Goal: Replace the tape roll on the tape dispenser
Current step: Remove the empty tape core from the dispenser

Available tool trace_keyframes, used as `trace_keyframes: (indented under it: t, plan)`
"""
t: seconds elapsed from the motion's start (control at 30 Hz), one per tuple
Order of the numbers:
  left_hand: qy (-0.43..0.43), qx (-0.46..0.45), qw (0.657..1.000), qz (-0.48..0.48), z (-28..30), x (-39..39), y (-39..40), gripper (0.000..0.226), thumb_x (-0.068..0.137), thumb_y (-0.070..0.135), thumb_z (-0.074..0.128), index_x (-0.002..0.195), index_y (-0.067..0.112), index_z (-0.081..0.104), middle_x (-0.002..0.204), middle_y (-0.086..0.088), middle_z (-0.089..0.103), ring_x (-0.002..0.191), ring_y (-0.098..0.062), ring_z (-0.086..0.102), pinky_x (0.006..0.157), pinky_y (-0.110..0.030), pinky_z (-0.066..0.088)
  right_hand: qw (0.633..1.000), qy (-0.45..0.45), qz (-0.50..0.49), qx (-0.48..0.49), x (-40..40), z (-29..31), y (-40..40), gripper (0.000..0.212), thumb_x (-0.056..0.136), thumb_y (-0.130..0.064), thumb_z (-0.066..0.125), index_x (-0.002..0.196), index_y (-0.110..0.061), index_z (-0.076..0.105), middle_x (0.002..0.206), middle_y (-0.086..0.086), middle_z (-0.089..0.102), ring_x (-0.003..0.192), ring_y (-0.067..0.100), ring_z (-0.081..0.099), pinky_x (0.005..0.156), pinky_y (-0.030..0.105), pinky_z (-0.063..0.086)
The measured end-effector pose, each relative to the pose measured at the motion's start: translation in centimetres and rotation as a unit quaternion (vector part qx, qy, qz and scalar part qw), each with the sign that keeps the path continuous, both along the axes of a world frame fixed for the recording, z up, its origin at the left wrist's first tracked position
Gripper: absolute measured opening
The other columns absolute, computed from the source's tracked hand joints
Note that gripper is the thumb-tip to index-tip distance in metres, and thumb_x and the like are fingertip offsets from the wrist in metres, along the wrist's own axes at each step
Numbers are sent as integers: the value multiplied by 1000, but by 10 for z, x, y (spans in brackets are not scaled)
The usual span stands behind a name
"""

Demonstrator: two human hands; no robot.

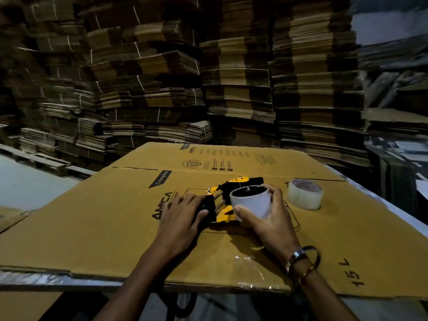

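Note:
A black and yellow tape dispenser (228, 200) lies on its side on a flattened cardboard box (104, 223). My left hand (183, 214) presses down on its black handle end. My right hand (266, 216) grips an empty white cardboard core (251, 201) that sits on the dispenser's spindle, thumb in front and fingers behind it. A full roll of clear tape (304, 193) lies flat on the cardboard just right of my right hand.
Tall stacks of bundled flat cardboard (231, 77) rise behind the work surface. A wooden pallet (46, 163) lies at the left. Scraps of clear tape (245, 259) stick to the cardboard near its front edge. My right wrist wears bracelets (303, 260).

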State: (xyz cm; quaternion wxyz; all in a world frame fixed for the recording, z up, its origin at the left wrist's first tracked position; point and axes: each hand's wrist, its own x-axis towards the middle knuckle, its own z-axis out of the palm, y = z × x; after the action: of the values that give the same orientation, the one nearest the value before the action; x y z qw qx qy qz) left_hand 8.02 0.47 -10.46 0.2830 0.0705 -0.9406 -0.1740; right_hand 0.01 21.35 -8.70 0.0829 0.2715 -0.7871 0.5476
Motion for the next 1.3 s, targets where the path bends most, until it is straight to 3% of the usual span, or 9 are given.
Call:
trace_keyframes:
  t: [0.27, 0.4, 0.5, 0.73, 0.83, 0.93, 1.0, 1.17, 1.3]
  plan:
    - [44, -9, 999, 1, 6, 8, 7, 51, 103, 30, 40, 152, 22, 29, 143, 2, 49, 129, -14, 34, 112, -35, 21, 999, -7, 26, -41, 3, 1, -2, 89, 58, -80, 62, 132, -40, 35, 117, -8, 59, 96, 10, 65, 76, 37, 61]
    - [13, 50, 998, -30, 14, 14, 14, 70, 88, 44, 33, 154, 22, 25, 140, 0, 48, 110, 1, 22, 116, -38, 16, 996, -24, 45, -72, 2, 0, -2, 80, 63, -77, 62, 130, -41, 39, 117, -6, 60, 98, 16, 67, 76, 45, 61]
    - [2, 67, 998, -19, 13, 12, 13, 73, 88, 57, 30, 154, 26, 26, 142, 1, 47, 128, -8, 27, 116, -41, 19, 994, -38, 59, -84, 2, 0, -2, 76, 66, -75, 63, 130, -40, 41, 116, -7, 61, 97, 16, 68, 78, 47, 61]
    - [27, 25, 999, -3, 5, 7, 6, 60, 93, 58, 30, 143, 26, 42, 138, 4, 53, 132, -13, 30, 112, -41, 23, 987, -86, 93, -94, 7, 5, -2, 66, 68, -75, 57, 122, -38, 45, 116, -1, 61, 98, 19, 68, 81, 47, 60]
    - [66, 1, 998, -7, 8, 9, 9, 66, 93, 63, 22, 139, 24, 48, 135, 4, 54, 135, -13, 31, 116, -43, 22, 977, -134, 103, -132, 10, 9, 0, 62, 68, -73, 57, 117, -36, 48, 117, 5, 62, 98, 23, 68, 79, 44, 62]
    - [97, -61, 993, 4, 10, 10, 10, 73, 93, 69, 20, 142, 22, 47, 140, 4, 52, 140, -13, 27, 120, -40, 13, 954, -200, 99, -201, 8, 9, 2, 59, 72, -71, 59, 119, -36, 53, 118, 9, 64, 102, 30, 68, 85, 54, 59]
    - [106, -97, 990, 5, 11, 11, 12, 76, 93, 71, 21, 142, 21, 48, 141, 3, 52, 141, -16, 29, 121, -40, 10, 935, -239, 92, -243, 5, 7, 3, 71, 70, -77, 59, 124, -31, 55, 119, 13, 67, 105, 34, 69, 90, 58, 55]
    - [84, -152, 985, 4, 14, 12, 16, 83, 91, 77, 23, 144, 18, 46, 140, -1, 52, 137, -20, 37, 122, -44, 11, 923, -255, 82, -277, 3, 8, 3, 64, 78, -74, 50, 122, -28, 58, 112, 13, 73, 102, 29, 69, 91, 46, 53]
    - [75, -184, 980, 17, 13, 10, 18, 76, 93, 71, 31, 141, 14, 47, 136, -4, 55, 132, -23, 45, 121, -44, 14, 922, -260, 88, -272, 3, 9, 5, 70, 76, -75, 51, 126, -26, 56, 113, 14, 73, 100, 29, 67, 89, 46, 51]
